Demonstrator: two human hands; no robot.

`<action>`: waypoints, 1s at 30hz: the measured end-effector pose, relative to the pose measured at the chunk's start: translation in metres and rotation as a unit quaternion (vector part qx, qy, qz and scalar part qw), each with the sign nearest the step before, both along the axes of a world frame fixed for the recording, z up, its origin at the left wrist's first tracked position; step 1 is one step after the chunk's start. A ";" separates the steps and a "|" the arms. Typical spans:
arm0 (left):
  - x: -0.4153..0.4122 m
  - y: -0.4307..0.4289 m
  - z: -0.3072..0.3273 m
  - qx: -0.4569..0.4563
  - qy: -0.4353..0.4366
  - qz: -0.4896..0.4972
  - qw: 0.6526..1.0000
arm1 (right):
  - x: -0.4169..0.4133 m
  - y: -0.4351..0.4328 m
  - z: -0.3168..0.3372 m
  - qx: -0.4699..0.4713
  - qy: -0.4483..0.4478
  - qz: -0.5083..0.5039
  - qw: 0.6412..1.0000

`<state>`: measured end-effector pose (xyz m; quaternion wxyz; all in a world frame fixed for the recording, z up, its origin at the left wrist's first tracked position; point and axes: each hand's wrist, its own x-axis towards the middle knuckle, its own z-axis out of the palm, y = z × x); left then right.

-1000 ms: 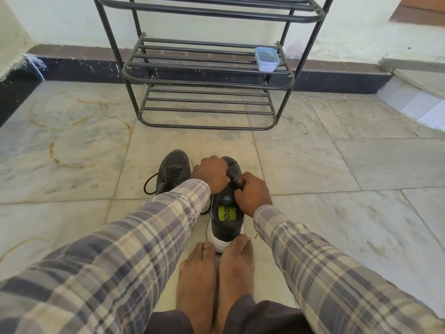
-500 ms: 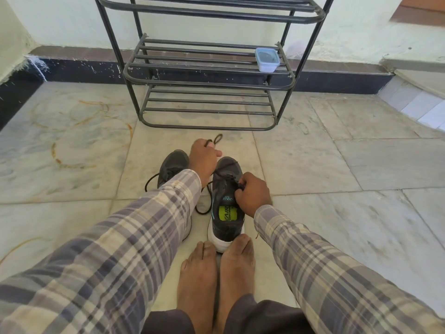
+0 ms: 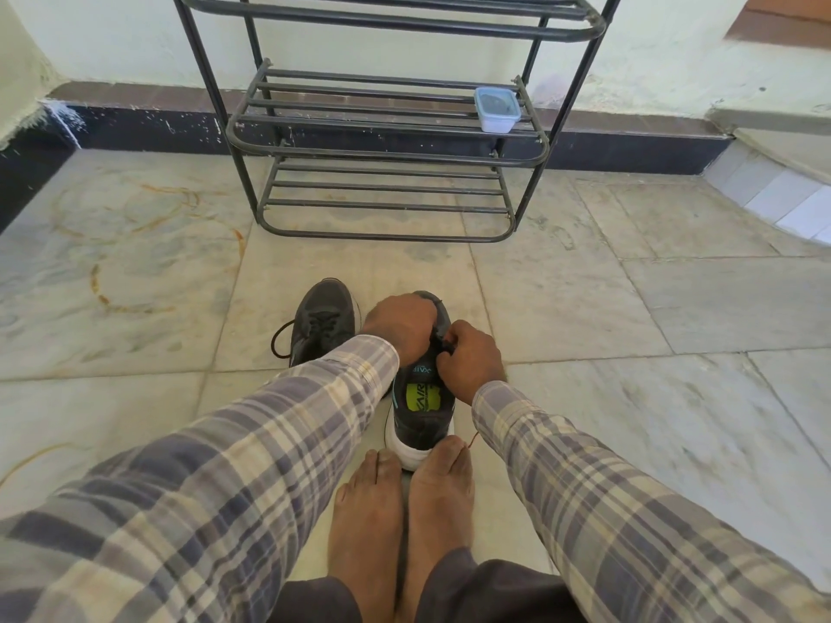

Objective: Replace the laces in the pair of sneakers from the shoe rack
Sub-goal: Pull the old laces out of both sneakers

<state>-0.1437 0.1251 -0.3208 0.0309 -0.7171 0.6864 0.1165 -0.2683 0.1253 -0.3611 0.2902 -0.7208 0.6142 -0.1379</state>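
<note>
Dark grey mesh sneaker (image 3: 422, 411), on the floor before the black metal shoe rack (image 3: 386, 151); my left hand (image 3: 400, 328) clamps its grip over the forefoot, my right hand (image 3: 470, 361) pinches the black lace (image 3: 443, 343).

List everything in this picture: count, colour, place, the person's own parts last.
held sneaker: one, dark grey, centre, nearest the person.
second sneaker: one, dark grey, left of it.
lace: one, black, looping from the second sneaker.
shoe rack: one, black, against the wall.
box: one, clear, blue-lidded, on the rack's middle shelf.
floor: pale stone tiles.
sleeves: two, checked.
feet: two, bare, toes at the held sneaker's heel.
left hand: grips the held sneaker's front.
right hand: fingers pinch its lacing.
</note>
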 end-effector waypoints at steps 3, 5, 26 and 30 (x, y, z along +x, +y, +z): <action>0.001 -0.004 0.005 0.009 -0.068 -0.027 0.997 | -0.001 0.000 0.001 0.004 0.000 -0.003 1.000; 0.005 -0.003 0.008 0.017 -0.110 -0.055 0.992 | -0.001 0.000 0.001 0.004 0.000 -0.005 1.000; 0.033 -0.010 0.013 -0.098 0.366 0.369 0.849 | 0.000 0.002 0.007 0.020 0.000 -0.015 1.000; 0.031 -0.008 0.010 -0.099 0.278 0.319 0.901 | 0.005 0.001 0.013 0.010 0.064 0.056 0.996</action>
